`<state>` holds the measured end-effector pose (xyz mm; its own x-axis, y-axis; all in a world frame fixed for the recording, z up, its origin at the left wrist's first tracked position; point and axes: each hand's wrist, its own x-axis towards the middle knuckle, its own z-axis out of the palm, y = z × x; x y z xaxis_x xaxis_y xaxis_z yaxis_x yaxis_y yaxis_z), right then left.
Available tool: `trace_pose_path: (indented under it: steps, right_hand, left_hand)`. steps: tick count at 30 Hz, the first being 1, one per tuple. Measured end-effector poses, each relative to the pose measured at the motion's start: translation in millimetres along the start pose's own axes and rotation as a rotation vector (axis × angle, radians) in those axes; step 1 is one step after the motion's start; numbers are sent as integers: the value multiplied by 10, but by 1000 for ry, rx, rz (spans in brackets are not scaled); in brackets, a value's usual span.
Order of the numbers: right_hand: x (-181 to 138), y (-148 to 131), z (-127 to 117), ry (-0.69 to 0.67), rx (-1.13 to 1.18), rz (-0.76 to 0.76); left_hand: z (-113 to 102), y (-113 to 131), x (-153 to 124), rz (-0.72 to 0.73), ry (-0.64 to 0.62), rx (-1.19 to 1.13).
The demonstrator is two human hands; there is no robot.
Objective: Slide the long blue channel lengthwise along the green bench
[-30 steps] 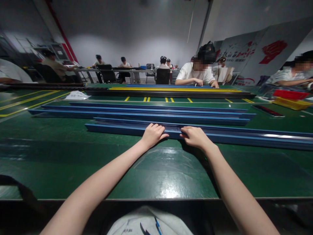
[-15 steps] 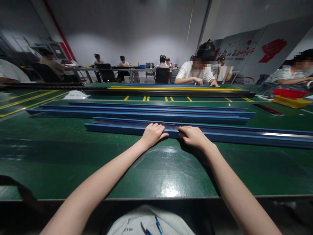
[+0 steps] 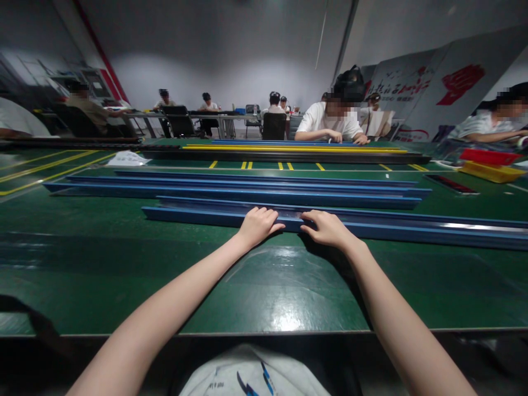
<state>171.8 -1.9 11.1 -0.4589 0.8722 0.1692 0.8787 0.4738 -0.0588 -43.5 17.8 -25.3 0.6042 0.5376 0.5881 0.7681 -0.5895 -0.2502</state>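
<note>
A long blue channel-shaped profile (image 3: 193, 215) lies across the green table in front of me, running out of view on the right. My left hand (image 3: 259, 225) is closed over its near wall, fingers inside the channel and thumb along the front face. A short way to the right, my right hand (image 3: 325, 226) grips the same wall, with its fingers curled over the top edge and its thumb in front. Between the hands, clear film or a glossy strip seems to lie in the channel; I cannot tell which.
Behind it lie more blue profiles (image 3: 247, 190). Farther back are yellow and black profiles (image 3: 289, 157), with a person (image 3: 330, 124) working over them. A phone (image 3: 451, 185), a yellow tray (image 3: 493, 171) and a red tray (image 3: 489, 157) are at right; white paper (image 3: 127, 159) is at left.
My right hand's fingers have lifted and shifted slightly on the wall. The left hand and the profile look the same.
</note>
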Motion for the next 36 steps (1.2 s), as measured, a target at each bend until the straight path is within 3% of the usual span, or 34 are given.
trace_pose_path:
  steps: [21, 30, 36]
  right_hand:
    - [-11, -37, -15, -3, -2, -26]
    - [7, -85, -46, -75, -28, 9]
    - [0, -60, -33, -37, -18, -7]
  left_hand:
    - [-11, 7, 5, -2, -11, -11]
    - [1, 8, 4, -7, -16, 4]
    - [4, 6, 3, -5, -9, 4]
